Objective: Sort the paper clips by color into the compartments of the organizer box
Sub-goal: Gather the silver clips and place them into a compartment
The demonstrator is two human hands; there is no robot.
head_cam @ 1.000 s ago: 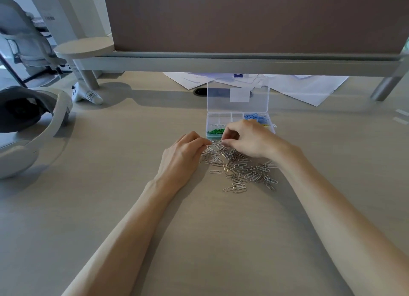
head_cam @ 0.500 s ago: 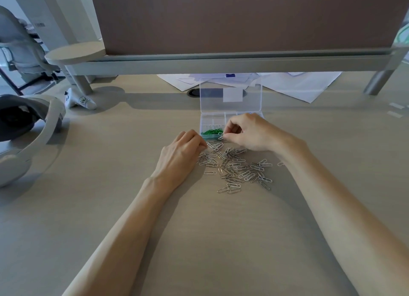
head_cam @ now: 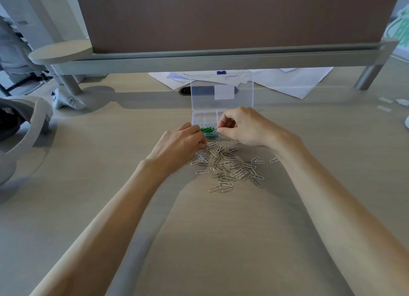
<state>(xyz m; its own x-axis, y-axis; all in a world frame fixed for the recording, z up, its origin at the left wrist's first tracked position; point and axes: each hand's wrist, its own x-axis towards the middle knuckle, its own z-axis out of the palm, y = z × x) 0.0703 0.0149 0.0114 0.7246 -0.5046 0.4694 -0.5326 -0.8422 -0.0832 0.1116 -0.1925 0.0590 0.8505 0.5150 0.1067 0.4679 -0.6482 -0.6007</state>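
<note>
A clear organizer box (head_cam: pixel 204 119) stands on the desk with its lid (head_cam: pixel 222 96) raised upright. Green paper clips (head_cam: pixel 207 130) fill its front left compartment. A loose pile of silver paper clips (head_cam: pixel 230 168) lies just in front of the box. My right hand (head_cam: pixel 245 127) hovers over the box's front row, thumb and forefinger pinched on a small clip beside the green ones; it hides the right compartments. My left hand (head_cam: pixel 179 144) rests on the pile's left edge with fingers loosely curled and fingertips touching clips.
A white headset (head_cam: pixel 24 127) lies at the left edge of the desk. A small white figure (head_cam: pixel 68 101) stands by the partition post. Loose paper sheets (head_cam: pixel 294 80) sit behind the box under the partition rail. Bits of tape (head_cam: pixel 385 104) lie far right.
My right hand rose from the silver pile and moved forward over the box to the green compartment. My left hand stayed at the pile's left edge.
</note>
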